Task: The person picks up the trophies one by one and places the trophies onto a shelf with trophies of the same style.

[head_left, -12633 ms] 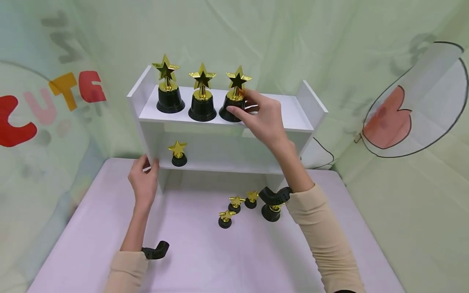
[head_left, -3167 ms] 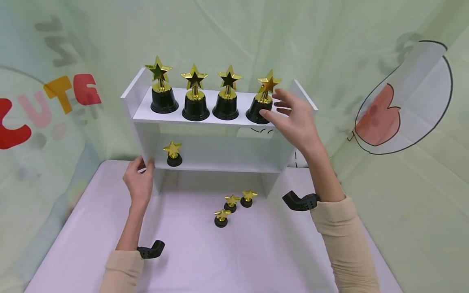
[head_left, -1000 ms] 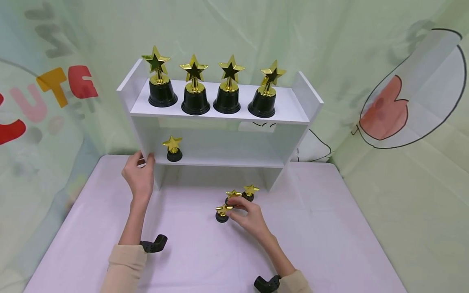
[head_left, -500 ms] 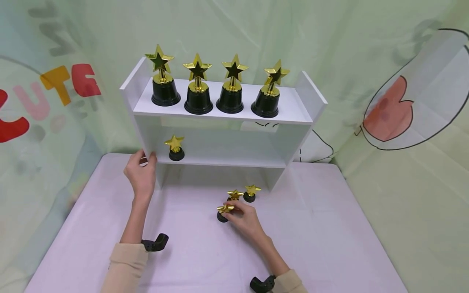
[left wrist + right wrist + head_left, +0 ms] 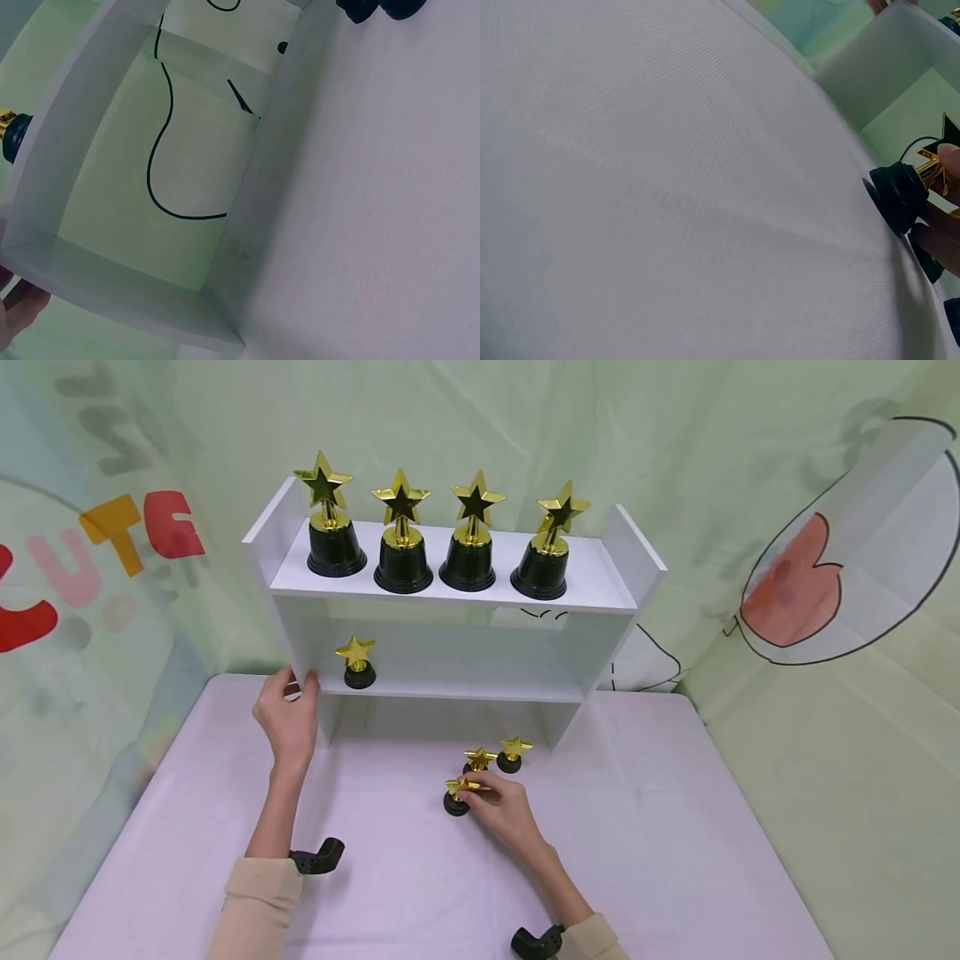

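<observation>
My left hand grips the left side panel of a white shelf unit, thumb and fingers on either side of its edge; its fingers also show in the left wrist view. With thumb and fingers, my right hand pinches the gold star of a small trophy standing on the table. Its round black base is at the tabletop in the right wrist view. Close behind it are two more small star trophies, a nearer one and a farther one.
Several large star trophies stand in a row on the top shelf, including the rightmost trophy. One small trophy stands at the left of the middle shelf. A pale cloth covers the table. Printed curtains hang behind and at both sides.
A fourth large trophy went from the table to the top shelf's right part. My right hand then came down to the nearest small trophy and took its star. My left hand stayed on the shelf.
</observation>
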The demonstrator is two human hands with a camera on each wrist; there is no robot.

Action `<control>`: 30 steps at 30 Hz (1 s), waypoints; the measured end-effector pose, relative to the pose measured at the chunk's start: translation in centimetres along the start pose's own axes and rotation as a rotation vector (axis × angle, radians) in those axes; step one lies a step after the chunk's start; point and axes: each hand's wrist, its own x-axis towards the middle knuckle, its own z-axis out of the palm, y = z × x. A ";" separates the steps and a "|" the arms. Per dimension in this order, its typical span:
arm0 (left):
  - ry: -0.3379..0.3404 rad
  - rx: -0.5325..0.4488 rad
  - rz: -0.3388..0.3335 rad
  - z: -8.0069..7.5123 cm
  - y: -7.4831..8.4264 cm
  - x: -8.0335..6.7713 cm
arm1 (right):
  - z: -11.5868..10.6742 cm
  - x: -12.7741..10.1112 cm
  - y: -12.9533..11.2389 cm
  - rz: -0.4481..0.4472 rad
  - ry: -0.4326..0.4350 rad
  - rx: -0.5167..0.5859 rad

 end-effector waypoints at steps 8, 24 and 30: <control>0.005 -0.004 -0.005 0.0 0.0 0.0 | -0.2 0.2 1.0 -0.124 0.004 -0.029; -0.004 -0.029 -0.023 0.0 0.0 -0.1 | -1.8 2.8 -3.0 -0.403 0.044 -0.054; -0.008 -0.032 -0.024 0.0 0.0 -0.1 | -2.3 4.6 -4.9 -0.432 0.061 -0.066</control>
